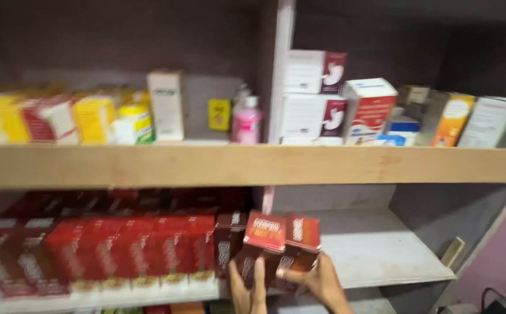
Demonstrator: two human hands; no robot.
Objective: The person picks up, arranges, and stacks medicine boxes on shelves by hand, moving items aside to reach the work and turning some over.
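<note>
Two red and dark-brown cartons are held side by side at the front of the lower shelf (381, 250). My left hand (247, 291) grips the left carton (264, 232) from below. My right hand (323, 285) wraps around the bottom of the right carton (303, 234). Both cartons stand upright, touching each other, just right of a long row of matching red cartons (119, 250) that fills the left part of this shelf. The picture is blurred by motion.
The wooden upper shelf (253, 166) carries yellow boxes (93, 119), a tall white box (167, 104), a pink bottle (247, 122), stacked white-and-maroon boxes (314, 96) and more cartons (453, 119) to the right. A white upright divider (282, 70) splits the shelves.
</note>
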